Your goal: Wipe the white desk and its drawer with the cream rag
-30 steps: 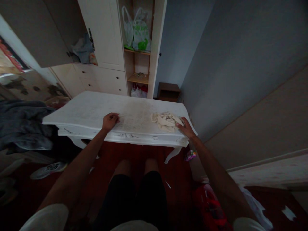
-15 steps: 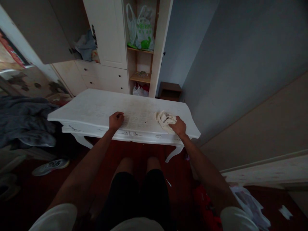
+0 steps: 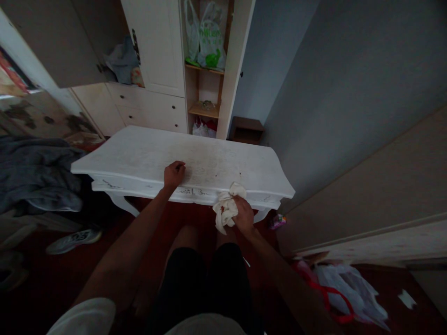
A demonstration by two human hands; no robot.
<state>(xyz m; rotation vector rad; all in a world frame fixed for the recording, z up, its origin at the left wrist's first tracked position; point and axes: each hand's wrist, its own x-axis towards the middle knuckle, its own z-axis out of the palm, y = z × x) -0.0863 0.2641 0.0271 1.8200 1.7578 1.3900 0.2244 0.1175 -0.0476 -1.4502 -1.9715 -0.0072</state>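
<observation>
A white table (image 3: 146,148) with curved legs and carved trim stands in front of me, its top smudged grey around the middle. My left hand (image 3: 174,174) rests on the top near the front edge, fingers curled closed; nothing shows in them. Crumpled in my right hand (image 3: 244,214) is a cream cloth (image 3: 226,209). That hand is at the table's front edge, right of the middle, and the cloth hangs down before the edge, above my knee. Two small dark specks lie on the tabletop just behind the cloth.
Behind the table stands a cream wardrobe (image 3: 157,60) with open doors and plastic bags (image 3: 211,44) on its shelves. Dark grey clothing (image 3: 35,172) is heaped at the left, above a shoe (image 3: 74,241). Plastic bags (image 3: 349,288) lie on the floor at right, beside the wall.
My right hand has drawn the cloth off the tabletop, toward me and to the left, over the front edge. My left hand stays on the table, nearly unmoved.
</observation>
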